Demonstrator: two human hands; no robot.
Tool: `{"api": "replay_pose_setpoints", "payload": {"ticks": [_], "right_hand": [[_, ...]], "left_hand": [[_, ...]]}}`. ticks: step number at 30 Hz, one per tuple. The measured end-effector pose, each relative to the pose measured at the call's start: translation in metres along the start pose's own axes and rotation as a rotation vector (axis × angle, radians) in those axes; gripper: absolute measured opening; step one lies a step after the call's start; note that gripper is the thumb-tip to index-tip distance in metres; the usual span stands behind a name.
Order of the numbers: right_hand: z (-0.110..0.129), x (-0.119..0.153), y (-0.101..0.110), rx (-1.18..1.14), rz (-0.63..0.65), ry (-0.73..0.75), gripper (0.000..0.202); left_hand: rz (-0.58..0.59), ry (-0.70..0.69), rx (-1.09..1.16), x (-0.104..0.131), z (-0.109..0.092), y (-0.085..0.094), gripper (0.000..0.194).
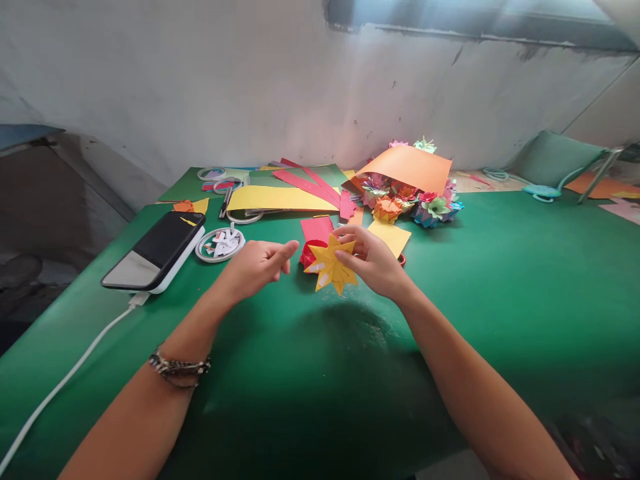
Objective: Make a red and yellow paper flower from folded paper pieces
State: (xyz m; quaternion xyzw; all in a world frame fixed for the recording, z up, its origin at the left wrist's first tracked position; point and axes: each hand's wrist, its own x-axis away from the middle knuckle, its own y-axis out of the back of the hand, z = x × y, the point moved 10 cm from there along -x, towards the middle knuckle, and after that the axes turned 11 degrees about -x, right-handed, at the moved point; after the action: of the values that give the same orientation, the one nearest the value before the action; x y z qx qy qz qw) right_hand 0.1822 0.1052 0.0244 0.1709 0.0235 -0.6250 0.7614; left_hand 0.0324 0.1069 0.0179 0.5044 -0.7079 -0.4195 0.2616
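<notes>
A yellow folded paper star (332, 265) with small white pieces on its left points hangs over the green table (320, 400), pinched at its right side by my right hand (373, 260). My left hand (257, 268) is in the air just left of the star, apart from it, with thumb and fingers pressed together; whatever lies between them, if anything, is too small to make out. Behind the star sits a red roll (310, 253), partly covered by it, next to a red paper piece (317, 229).
A phone on a white block (155, 250) with a cable is at the left, beside a round dish of white scraps (220, 244). Yellow (280, 199) and red paper strips lie behind. Colourful paper flowers (387, 208) stand under an orange sheet (407, 167).
</notes>
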Motion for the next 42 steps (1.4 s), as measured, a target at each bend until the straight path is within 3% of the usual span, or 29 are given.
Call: {"api": "replay_pose_setpoints", "payload": {"ticks": [4,6,10,13,16,18,21,27,34,38,42], "right_hand": [[-0.009,0.002,-0.013,0.056,0.203,-0.094,0.024],[-0.011,0.006,-0.021,0.15,0.328,-0.107,0.022],[-0.008,0.012,-0.03,0.303,0.463,-0.05,0.018],[0.002,0.007,-0.023,0.332,0.341,0.048,0.024],[0.027,0.005,-0.007,0.267,0.039,0.252,0.028],[0.045,0.013,-0.004,0.182,-0.098,0.412,0.028],[0.061,0.024,-0.019,0.123,-0.088,0.545,0.035],[0.073,0.036,-0.029,0.083,-0.114,0.627,0.03],[0.059,0.03,-0.022,-0.141,-0.131,0.49,0.038],[0.067,0.034,-0.017,-0.019,-0.196,0.549,0.028],[0.079,0.041,-0.014,0.121,-0.269,0.616,0.019]], "left_hand": [[0.006,-0.069,-0.329,0.003,0.029,0.01,0.03],[0.064,-0.072,-0.426,0.004,0.042,0.005,0.022],[0.206,-0.103,-0.468,0.005,0.042,-0.011,0.011],[0.077,-0.101,-0.396,0.003,0.027,0.001,0.013],[-0.181,-0.136,-0.163,0.006,0.007,0.025,0.017],[-0.292,-0.199,0.0,0.012,-0.008,0.032,0.019],[-0.381,-0.3,0.205,0.02,-0.029,0.034,0.019],[-0.374,-0.395,0.418,0.026,-0.047,0.026,0.016],[-0.333,-0.429,0.37,0.029,-0.056,0.019,0.011],[-0.327,-0.433,0.289,0.029,-0.059,0.016,0.019],[-0.418,-0.485,0.19,0.033,-0.063,0.02,0.018]]}}
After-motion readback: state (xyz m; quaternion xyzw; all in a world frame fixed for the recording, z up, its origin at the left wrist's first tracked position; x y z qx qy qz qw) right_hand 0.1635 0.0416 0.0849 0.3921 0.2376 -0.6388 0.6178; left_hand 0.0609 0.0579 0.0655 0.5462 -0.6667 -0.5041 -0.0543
